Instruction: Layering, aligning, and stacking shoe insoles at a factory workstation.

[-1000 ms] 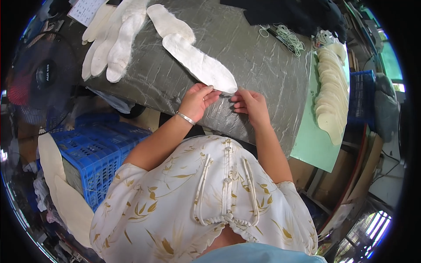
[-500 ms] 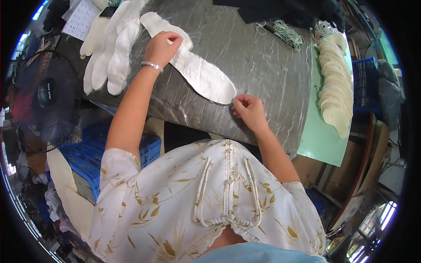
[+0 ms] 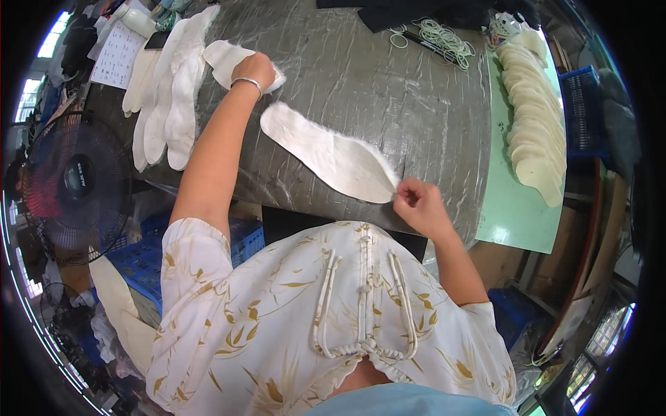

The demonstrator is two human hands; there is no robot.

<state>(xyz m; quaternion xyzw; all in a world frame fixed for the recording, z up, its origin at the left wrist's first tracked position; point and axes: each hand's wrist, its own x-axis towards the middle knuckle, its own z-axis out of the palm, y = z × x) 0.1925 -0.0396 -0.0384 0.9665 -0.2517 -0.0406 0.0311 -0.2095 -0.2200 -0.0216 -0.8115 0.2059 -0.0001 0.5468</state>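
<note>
Two white fleecy shoe insoles lie on the dark, plastic-covered table. My right hand pinches the toe tip of the nearer insole, which slants across the middle of the table. My left hand is closed over the farther, shorter-looking insole, covering part of it; its fingertips are mostly hidden. A strip of bare table separates the two insoles. To the left of that hand, more long white fleecy insoles lie side by side.
A row of overlapping cream insoles lies on a green sheet at the right. Pale cord and dark cloth are at the back. A black fan stands left, by blue crates. A written sheet lies far left.
The nearer insole has come toward me and right with my right hand, away from the farther one. The two met or overlapped before; now a gap shows. My left hand shifted slightly left.
</note>
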